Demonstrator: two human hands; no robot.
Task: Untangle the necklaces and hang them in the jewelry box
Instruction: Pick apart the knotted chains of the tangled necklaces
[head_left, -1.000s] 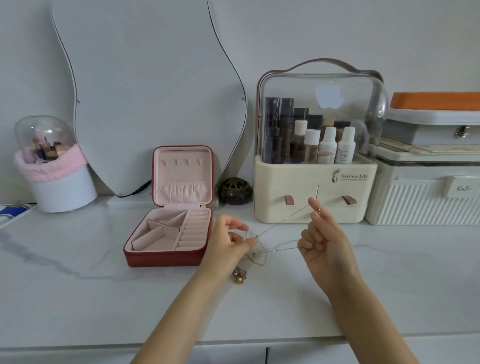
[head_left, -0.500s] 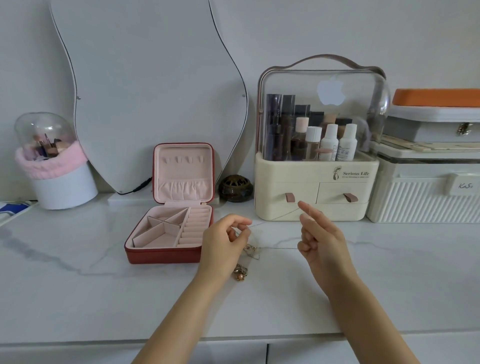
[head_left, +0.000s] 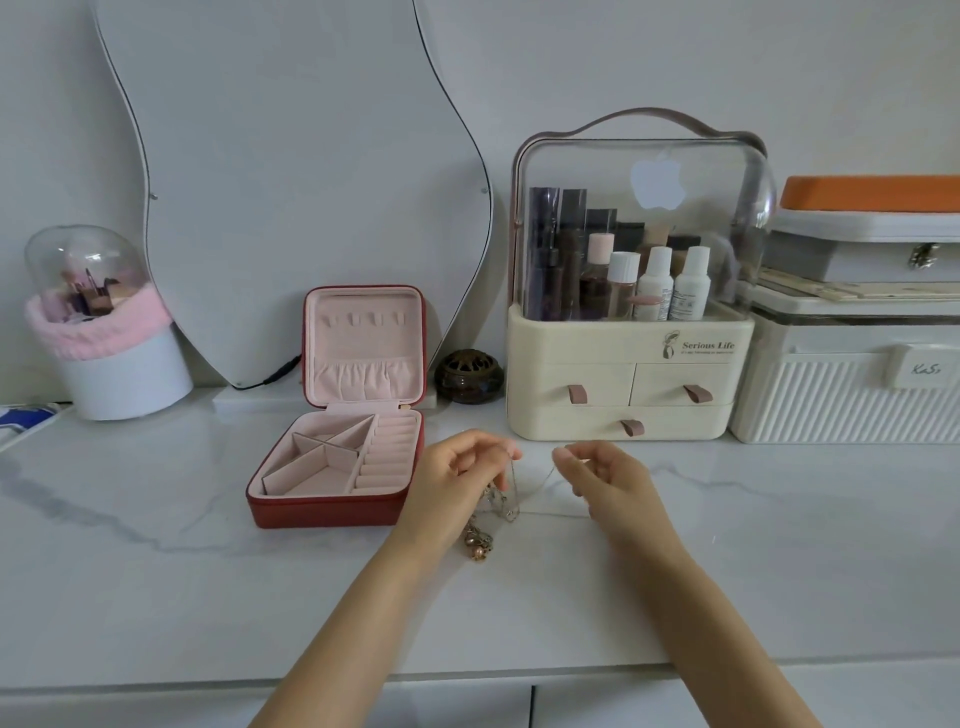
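My left hand (head_left: 457, 486) pinches the tangled necklaces (head_left: 501, 501); right hand (head_left: 605, 480) pinches one chain (head_left: 545, 480) stretched sideways between them. Open jewelry box (head_left: 332, 512) lies just left.

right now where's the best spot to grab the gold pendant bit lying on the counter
Pinch the chain just above the gold pendant, coming from straight above. It lies flat on the counter beside the left hand, so the thin chain probably lifts more easily than the lumpy beads.
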